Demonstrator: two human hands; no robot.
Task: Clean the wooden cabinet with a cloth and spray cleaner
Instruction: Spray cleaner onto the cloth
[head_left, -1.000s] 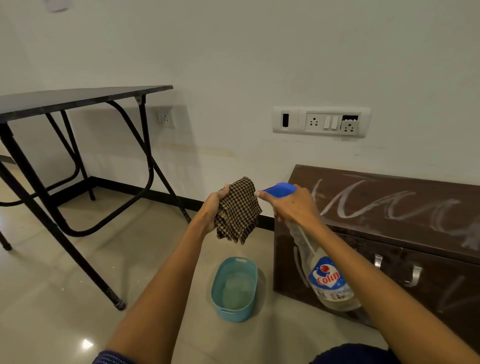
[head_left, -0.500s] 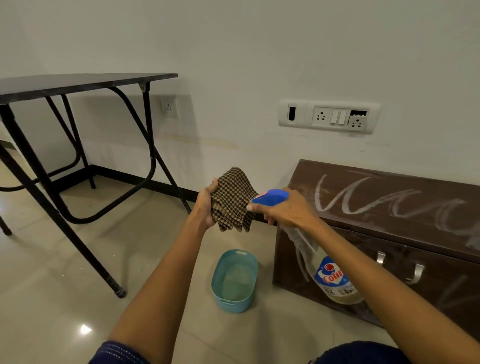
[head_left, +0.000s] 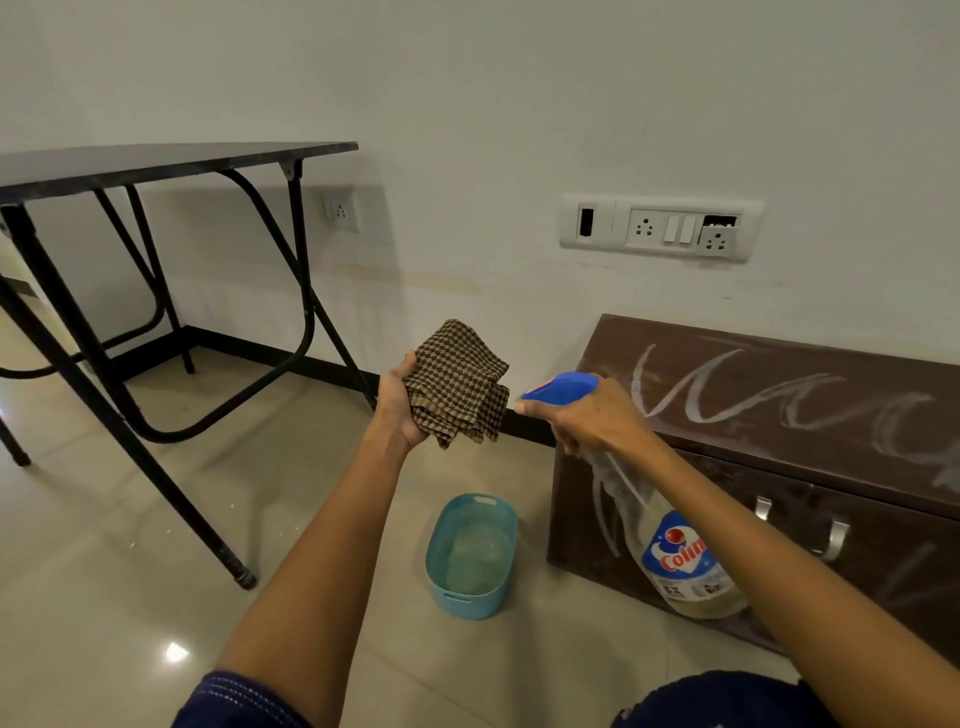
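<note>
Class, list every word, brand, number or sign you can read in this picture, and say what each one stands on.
"Colin": red lettering on the label of the spray bottle, gripped by the right hand; last letter partly hidden by the forearm.
Small print lower on that label: too blurred to read.
White streaks on top of the wooden cabinet: smears, not letters.
Checked cloth held in the left hand: no text.

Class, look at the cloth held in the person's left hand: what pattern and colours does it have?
The cloth has a small brown-and-tan check, seen clearly in the head view.
</note>
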